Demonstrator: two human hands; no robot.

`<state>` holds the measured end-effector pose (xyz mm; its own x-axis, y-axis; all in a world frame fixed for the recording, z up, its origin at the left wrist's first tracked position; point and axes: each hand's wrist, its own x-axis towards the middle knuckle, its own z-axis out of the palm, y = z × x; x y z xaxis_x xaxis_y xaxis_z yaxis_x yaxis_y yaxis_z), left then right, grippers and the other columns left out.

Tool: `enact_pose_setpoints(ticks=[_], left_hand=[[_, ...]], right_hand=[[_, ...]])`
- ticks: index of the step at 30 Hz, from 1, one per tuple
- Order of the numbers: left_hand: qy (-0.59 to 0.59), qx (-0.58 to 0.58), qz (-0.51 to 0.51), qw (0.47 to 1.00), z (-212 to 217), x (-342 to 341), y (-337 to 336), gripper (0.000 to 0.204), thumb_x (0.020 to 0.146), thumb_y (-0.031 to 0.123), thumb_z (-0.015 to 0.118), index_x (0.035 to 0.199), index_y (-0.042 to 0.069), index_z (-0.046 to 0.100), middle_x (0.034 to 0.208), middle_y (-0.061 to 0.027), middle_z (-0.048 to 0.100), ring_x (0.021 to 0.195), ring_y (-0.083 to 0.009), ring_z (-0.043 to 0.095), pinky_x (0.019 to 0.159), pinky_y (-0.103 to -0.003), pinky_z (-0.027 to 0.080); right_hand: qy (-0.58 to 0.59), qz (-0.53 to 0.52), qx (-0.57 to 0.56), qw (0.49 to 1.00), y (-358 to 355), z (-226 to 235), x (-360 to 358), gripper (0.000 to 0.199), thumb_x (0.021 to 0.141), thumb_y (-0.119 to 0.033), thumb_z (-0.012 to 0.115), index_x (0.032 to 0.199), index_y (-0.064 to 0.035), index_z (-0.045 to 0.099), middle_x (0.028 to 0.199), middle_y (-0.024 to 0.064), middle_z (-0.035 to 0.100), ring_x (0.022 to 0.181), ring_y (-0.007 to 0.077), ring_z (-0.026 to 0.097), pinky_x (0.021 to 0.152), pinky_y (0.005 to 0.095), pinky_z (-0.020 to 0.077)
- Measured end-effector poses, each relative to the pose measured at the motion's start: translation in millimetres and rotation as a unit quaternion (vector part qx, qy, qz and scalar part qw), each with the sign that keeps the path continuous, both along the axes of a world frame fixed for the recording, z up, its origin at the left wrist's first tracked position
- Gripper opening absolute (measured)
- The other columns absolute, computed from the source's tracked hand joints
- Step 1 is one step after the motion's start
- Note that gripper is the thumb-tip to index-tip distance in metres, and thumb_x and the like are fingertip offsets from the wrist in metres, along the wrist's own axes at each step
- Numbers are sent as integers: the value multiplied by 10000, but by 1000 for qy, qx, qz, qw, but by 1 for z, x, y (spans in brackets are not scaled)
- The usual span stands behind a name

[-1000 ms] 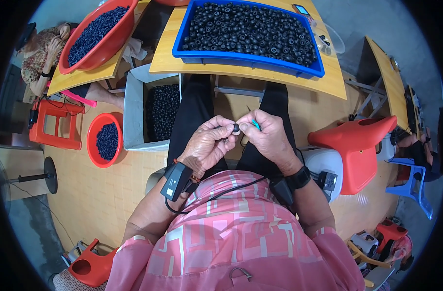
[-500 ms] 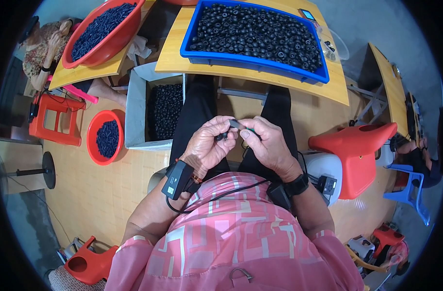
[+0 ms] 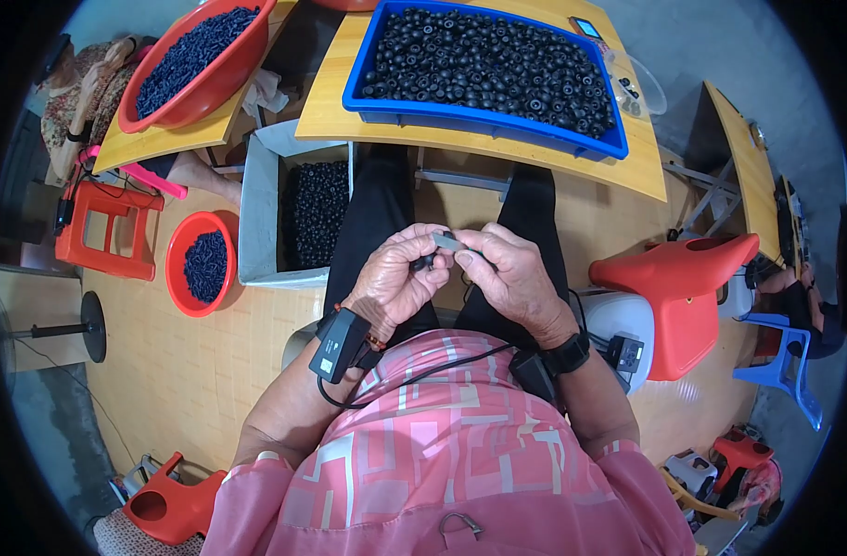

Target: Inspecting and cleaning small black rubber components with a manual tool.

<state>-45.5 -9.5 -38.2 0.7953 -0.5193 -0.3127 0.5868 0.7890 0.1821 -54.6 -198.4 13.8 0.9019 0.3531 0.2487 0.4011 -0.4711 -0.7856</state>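
Over my lap, my left hand (image 3: 393, 273) is closed in a pinch on small black rubbery-looking parts (image 3: 424, 263), one of them hanging below the fingertips. My right hand (image 3: 514, 276) grips a small knife with a flat grey blade (image 3: 446, 242); a hint of green shows at its grip, mostly covered by the fingers. The blade crosses to my left fingertips and seems to meet a black part there, though the exact contact is hidden. Ahead, a blue tray (image 3: 484, 127) full of small black ring-like parts stands on a wooden table (image 3: 326, 107).
Left of my legs stands a grey box (image 3: 262, 218) of black parts, beside a small red basin (image 3: 176, 278) of dark slender pieces. A larger red basin (image 3: 233, 79) sits on another table. Red stools (image 3: 678, 301) flank me. Another person (image 3: 89, 93) sits far left.
The blade has shifted slightly left and turned flatter against my left fingertips. Both hands otherwise keep their place. The person at far left has moved their arms a little.
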Motion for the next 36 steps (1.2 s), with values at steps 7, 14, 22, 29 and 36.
enact_pose_setpoints(ticks=[7,14,22,29,36], left_hand=[[-76,14,-19,997,-1,2,4,118,930,34,608,1026,-22,649,920,-145,630,737,-145,605,577,-235,435],[-54,-12,-22,998,3,2,-1,141,933,41,613,1059,-7,655,943,-147,616,759,-150,600,601,-235,444],[-36,34,-14,999,7,0,-7,80,951,12,578,1011,12,631,954,-122,661,819,-175,660,716,-274,570],[-28,38,1,999,-1,-3,-7,72,927,9,599,998,0,609,910,-110,637,788,-179,639,658,-280,524],[-54,81,11,995,-5,-5,-10,39,923,-2,605,959,12,601,899,-95,637,776,-176,645,649,-282,525]], right_hand=[[6,-16,17,1000,-7,-10,9,222,889,-118,659,1055,29,678,834,154,642,711,274,648,656,330,510],[203,-104,182,956,-21,-15,14,211,916,-133,649,1064,13,687,845,42,683,762,69,591,698,242,487],[101,-35,138,985,4,-7,-3,295,815,-66,765,1067,4,631,909,78,711,842,104,664,749,254,526],[2,-67,65,996,7,-5,-2,183,780,-31,756,919,-23,637,835,111,669,724,219,680,641,297,517],[-76,-37,5,996,6,-6,-2,216,712,15,754,879,-30,625,810,125,647,702,276,667,620,312,517]])
